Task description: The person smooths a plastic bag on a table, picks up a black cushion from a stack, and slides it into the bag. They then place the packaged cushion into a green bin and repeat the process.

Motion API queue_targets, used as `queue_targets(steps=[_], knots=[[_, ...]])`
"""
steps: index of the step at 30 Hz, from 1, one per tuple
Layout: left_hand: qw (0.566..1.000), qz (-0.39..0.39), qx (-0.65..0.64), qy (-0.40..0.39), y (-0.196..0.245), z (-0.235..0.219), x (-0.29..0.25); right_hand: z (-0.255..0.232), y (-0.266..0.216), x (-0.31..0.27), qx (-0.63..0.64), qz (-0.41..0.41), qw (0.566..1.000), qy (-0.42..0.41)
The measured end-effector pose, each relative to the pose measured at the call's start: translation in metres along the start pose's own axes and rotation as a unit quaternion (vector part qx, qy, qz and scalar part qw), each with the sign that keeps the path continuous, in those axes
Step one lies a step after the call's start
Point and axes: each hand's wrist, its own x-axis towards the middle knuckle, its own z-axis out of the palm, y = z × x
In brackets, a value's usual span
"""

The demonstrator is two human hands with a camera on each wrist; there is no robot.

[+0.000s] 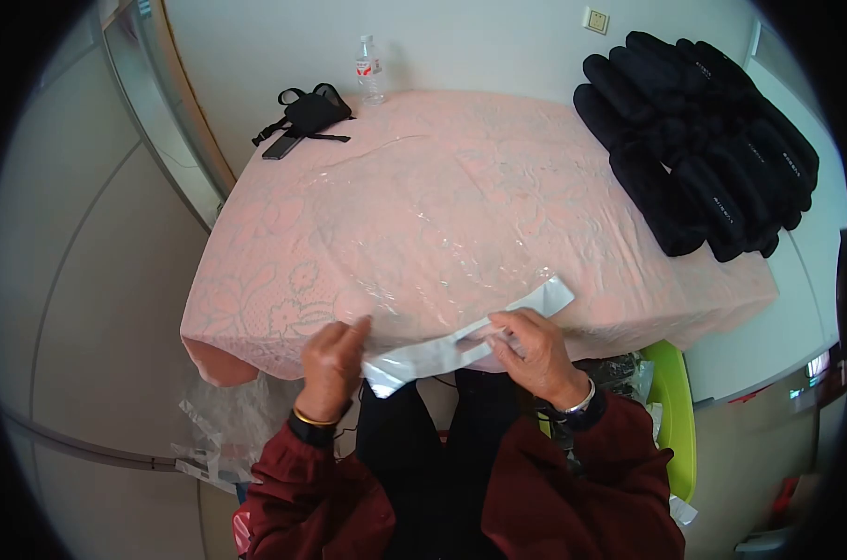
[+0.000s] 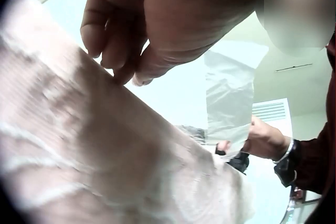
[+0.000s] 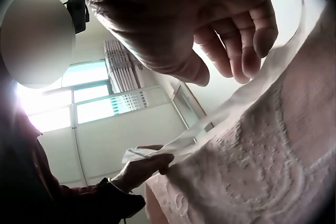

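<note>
A large clear plastic bag (image 1: 414, 219) lies flat over the pink tablecloth, with a whitish, shiny strip (image 1: 423, 359) along its near edge. My left hand (image 1: 335, 364) pinches the bag at the left end of this strip, fingertips close together in the left wrist view. One corner of the strip hangs down beside that hand. Farther right, my right hand (image 1: 536, 359) holds the strip between thumb and curled fingers, and its right end sticks out past them. In the right wrist view the strip (image 3: 205, 124) runs from the left hand to beneath the right fingers.
At the back right, several black padded items (image 1: 699, 140) are piled up. A clear bottle (image 1: 369, 75), a black strapped pouch (image 1: 316, 112) and a phone (image 1: 282, 145) sit at the back left. Below the table are a green bin (image 1: 676, 420) and loose clear plastic (image 1: 223, 420).
</note>
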Motion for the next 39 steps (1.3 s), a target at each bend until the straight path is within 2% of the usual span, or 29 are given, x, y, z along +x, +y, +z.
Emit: queue_targets(steps=[1,2,5,8,10,12,13,14,16,17,18,21,23,26,34,37,39], knots=[[0.999,-0.034,0.023,0.004,-0.008,-0.009,0.001,-0.002,0.005,0.002,-0.028,-0.045,0.998,0.037],[0.999,-0.033,0.024,0.001,-0.014,-0.018,-0.001,-0.005,0.01,0.002,-0.025,-0.043,0.998,0.039],[0.996,-0.045,0.074,-0.028,-0.035,-0.041,-0.008,-0.012,0.022,0.002,-0.021,0.06,0.998,-0.001],[0.982,-0.042,0.176,0.059,-0.056,-0.053,-0.014,-0.021,0.01,0.005,-0.005,0.11,0.994,-0.027],[0.984,-0.042,0.161,0.069,-0.044,-0.057,-0.009,-0.023,0.005,0.01,0.003,0.137,0.99,-0.045],[0.985,-0.043,0.131,0.099,-0.019,-0.057,0.003,-0.016,-0.003,0.025,-0.069,-0.006,0.997,0.014],[0.994,-0.037,0.075,0.07,-0.003,-0.05,0.009,-0.01,-0.007,0.029,-0.104,-0.079,0.991,0.041],[0.998,-0.032,0.018,0.043,0.015,-0.038,0.016,-0.004,-0.011,0.031,-0.102,-0.079,0.991,0.037],[0.998,0.05,0.01,-0.029,0.04,-0.007,0.026,0.009,-0.018,0.038,-0.078,-0.04,0.993,-0.08],[0.995,0.058,0.016,-0.082,0.054,0.006,0.033,0.014,-0.019,0.04,-0.066,-0.021,0.988,-0.139],[0.988,0.066,0.02,-0.135,0.061,0.014,0.037,0.017,-0.018,0.042,-0.066,-0.024,0.987,-0.144],[0.985,0.055,0.059,-0.152,0.045,0.035,0.03,0.025,-0.01,0.042,-0.17,-0.113,0.973,-0.11],[0.982,0.053,0.076,-0.163,0.037,0.039,0.028,0.023,0.004,0.036,-0.165,-0.087,0.972,-0.141],[0.98,0.027,0.107,-0.165,0.009,0.018,0.014,0.014,0.025,0.028,-0.143,-0.035,0.969,-0.2],[0.974,-0.054,0.159,-0.15,-0.042,-0.023,-0.004,0.008,0.036,0.023,-0.22,-0.019,0.961,-0.168],[0.97,-0.061,0.159,-0.171,-0.035,-0.047,0.0,0.014,0.038,0.02,-0.236,-0.031,0.963,-0.125],[0.991,0.018,0.115,-0.058,0.003,-0.078,0.017,0.014,0.037,0.019,-0.254,-0.02,0.96,-0.115]])
